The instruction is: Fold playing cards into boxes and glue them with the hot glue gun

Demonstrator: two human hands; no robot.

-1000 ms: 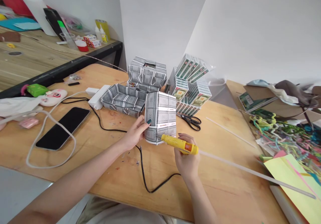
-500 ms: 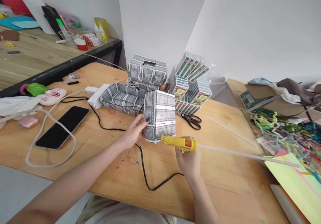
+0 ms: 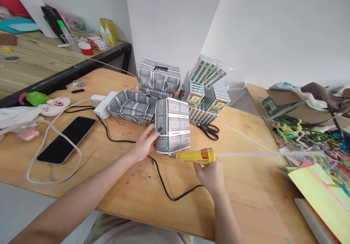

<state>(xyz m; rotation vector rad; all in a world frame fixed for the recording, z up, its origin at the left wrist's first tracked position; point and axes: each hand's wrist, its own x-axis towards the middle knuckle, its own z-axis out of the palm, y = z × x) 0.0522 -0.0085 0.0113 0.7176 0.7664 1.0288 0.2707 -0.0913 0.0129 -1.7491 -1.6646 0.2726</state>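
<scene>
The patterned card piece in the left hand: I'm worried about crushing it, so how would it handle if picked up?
The patterned piece is probably light: the left hand alone holds it by one side. Its panels keep their shape, suggesting fair stiffness. The visible seams might split if squeezed.

My left hand grips the left side of a grey patterned card piece. My right hand holds a yellow glue gun, nozzle at the piece's lower edge; clear glue stick juts from its rear. Behind: open patterned tray, white power strip beside it. Black scissors lie near the stacked green-and-white boxes. Phone on the desk, white cable across it.
</scene>
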